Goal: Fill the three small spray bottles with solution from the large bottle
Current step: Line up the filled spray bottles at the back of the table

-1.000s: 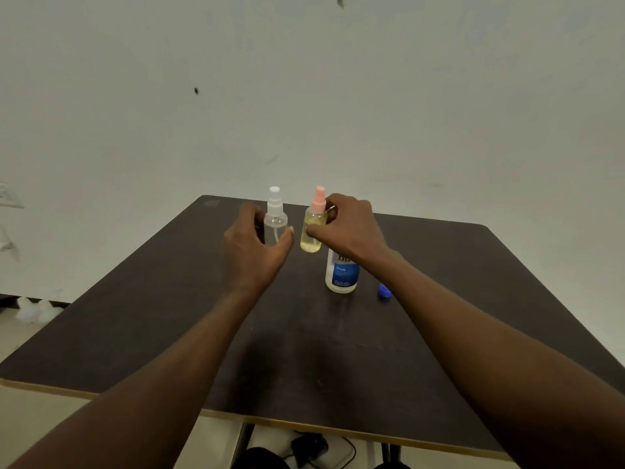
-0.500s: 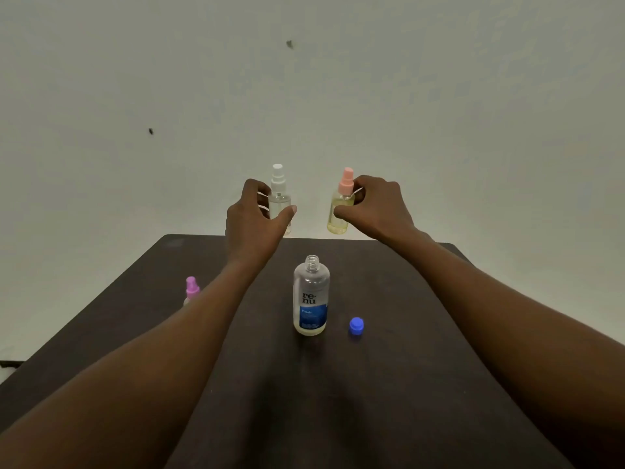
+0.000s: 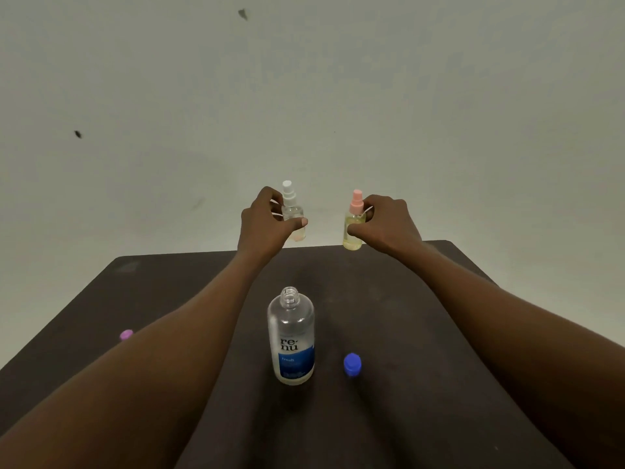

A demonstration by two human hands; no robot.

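A: What is being seen nearest on the table (image 3: 422, 418)?

B: The large bottle (image 3: 291, 336) is standing upright toward the near edge, uncapped, with only a low level of liquid showing. Its blue cap (image 3: 352, 363) is lying just beside it to the right. A purple spray top (image 3: 126, 334) is being glimpsed by the left edge; the bottle under it is hidden behind the forearm.

A: And farther out?

B: Two small bottles are being held up over the far edge. The white-topped bottle (image 3: 293, 211) is being gripped by the left hand (image 3: 267, 225), the pink-topped bottle (image 3: 354, 222) by the right hand (image 3: 385, 222); fingers are closed around each.

A: How far along is the filling judged to be?

B: The pink-topped one is carrying yellowish liquid, both sprayers are fitted, so those two are likely done. The third cannot be judged.
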